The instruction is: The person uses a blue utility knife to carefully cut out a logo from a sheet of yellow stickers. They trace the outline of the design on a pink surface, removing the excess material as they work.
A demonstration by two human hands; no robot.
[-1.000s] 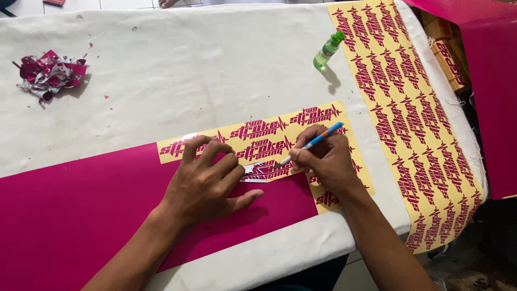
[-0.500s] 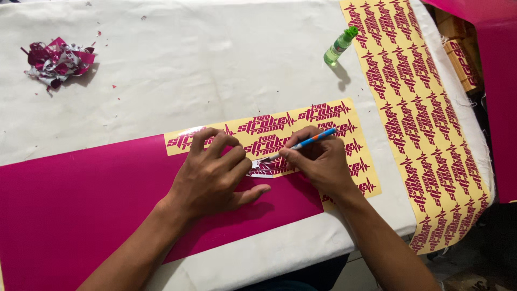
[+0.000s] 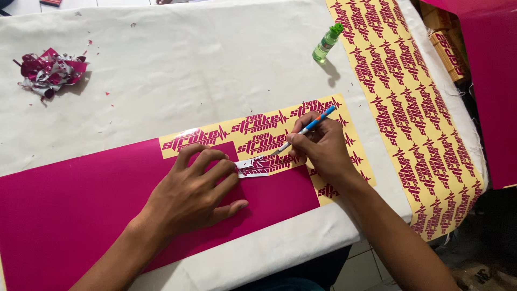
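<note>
1. Hands, two. Left hand [image 3: 196, 188] lies flat, palm down, fingers spread wide on the magenta vinyl sheet [image 3: 81, 215], fingertips pinning a peeled silvery strip [image 3: 252, 167]; forearm enters from 7 o'clock.
2. Right hand [image 3: 323, 148] is curled, pinching one blue craft knife [image 3: 304, 131], whose tip meets the strip at the hand's 9 o'clock; forearm enters from 5 o'clock.
3. Yellow sticker sheets, two: a small one [image 3: 253, 129] under both hands at table centre, a long one [image 3: 409, 102] at 3 o'clock.
4. Green bottle [image 3: 326, 44], one, at 1 o'clock.
5. Scrap heap [image 3: 48, 73], one, at 10 o'clock on the white cloth [image 3: 188, 64].
</note>
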